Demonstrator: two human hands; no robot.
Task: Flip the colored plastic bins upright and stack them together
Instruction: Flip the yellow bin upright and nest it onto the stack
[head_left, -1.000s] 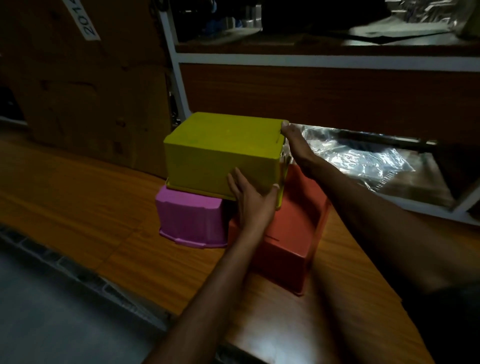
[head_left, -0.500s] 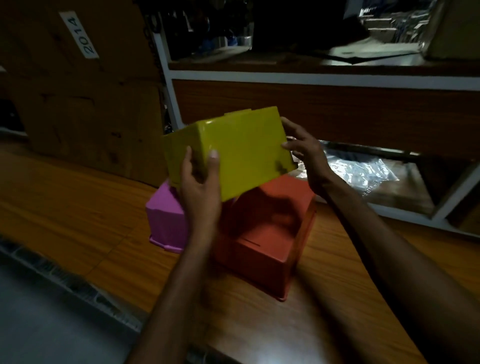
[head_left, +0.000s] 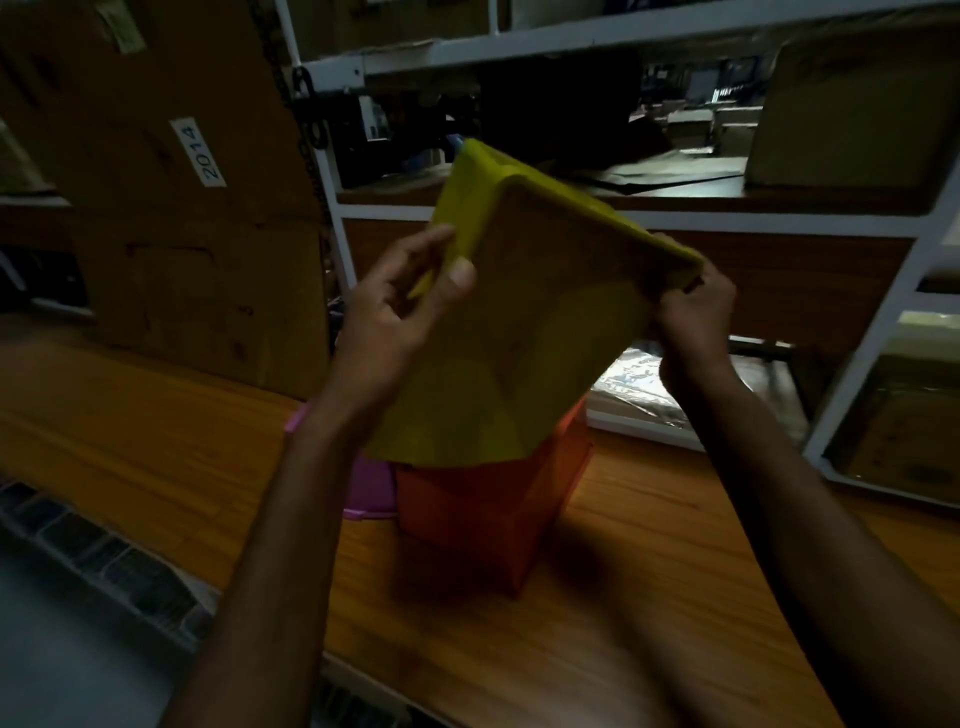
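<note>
Left hand (head_left: 400, 317) and right hand (head_left: 693, 312) gripping tilted yellow bin (head_left: 519, 338) by opposite edges, red bin (head_left: 488, 504) sitting below them; pink bin (head_left: 369, 488) under left wrist

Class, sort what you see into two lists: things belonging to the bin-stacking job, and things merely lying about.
Job: yellow plastic bin, gripped by left hand and right hand; red plastic bin; purple plastic bin.
Lying about: brown cardboard box labelled 2014; white metal shelving; crinkled clear plastic sheet.
</note>
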